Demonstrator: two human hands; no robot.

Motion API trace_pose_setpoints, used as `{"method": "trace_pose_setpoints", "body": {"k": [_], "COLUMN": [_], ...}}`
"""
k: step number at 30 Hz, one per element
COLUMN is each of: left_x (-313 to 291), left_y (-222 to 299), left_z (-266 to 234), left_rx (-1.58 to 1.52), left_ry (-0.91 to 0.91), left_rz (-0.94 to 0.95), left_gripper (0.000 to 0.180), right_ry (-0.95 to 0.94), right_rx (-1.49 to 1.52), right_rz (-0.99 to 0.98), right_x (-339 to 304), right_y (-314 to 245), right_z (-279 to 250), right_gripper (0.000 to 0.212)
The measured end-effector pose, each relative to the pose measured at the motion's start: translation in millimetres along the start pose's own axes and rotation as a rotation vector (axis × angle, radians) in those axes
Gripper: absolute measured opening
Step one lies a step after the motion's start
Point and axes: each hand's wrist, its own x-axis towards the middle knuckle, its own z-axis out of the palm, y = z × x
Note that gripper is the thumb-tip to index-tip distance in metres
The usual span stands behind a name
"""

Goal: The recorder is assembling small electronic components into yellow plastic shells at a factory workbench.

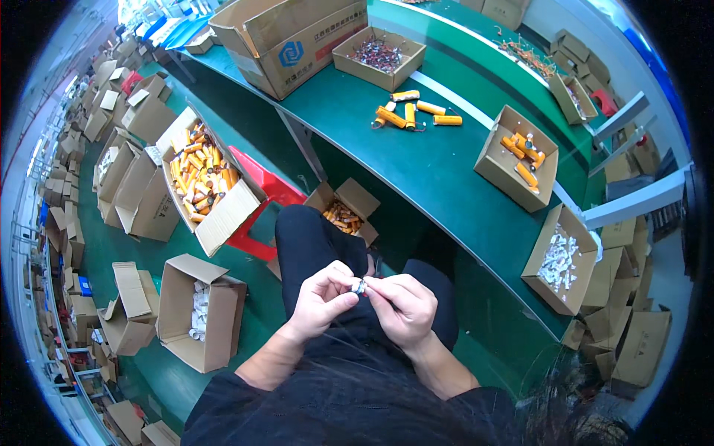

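Note:
Above my lap, my left hand and my right hand meet with pinched fingertips. Between them sits a small silvery-white part with a speck of red; its exact kind is too small to make out, and the fingers cover much of it. Both hands are closed on it. Beyond them, on the green table, lies a loose group of orange cylindrical battery cells, some with wires. More orange cells lie in a shallow cardboard box at the table's near right.
A box of small white parts stands at the table's right end. Farther back are a box of dark red wired pieces and a large carton. On my left, a carton full of orange cells rests on a red stool.

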Motion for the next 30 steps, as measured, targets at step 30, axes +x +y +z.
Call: {"method": "trace_pose_setpoints", "body": {"k": [30], "left_x": [-8.4], "left_y": [-13.7], "left_z": [5.5], "left_rx": [0.063], "left_ry": [0.013], "left_rz": [0.148], "left_gripper": [0.026], "right_ry": [-0.09], "right_rx": [0.213], "right_rz": [0.083], "right_x": [-1.5], "right_y": [-3.8], "right_z": [-11.1], "right_gripper": [0.017]}}
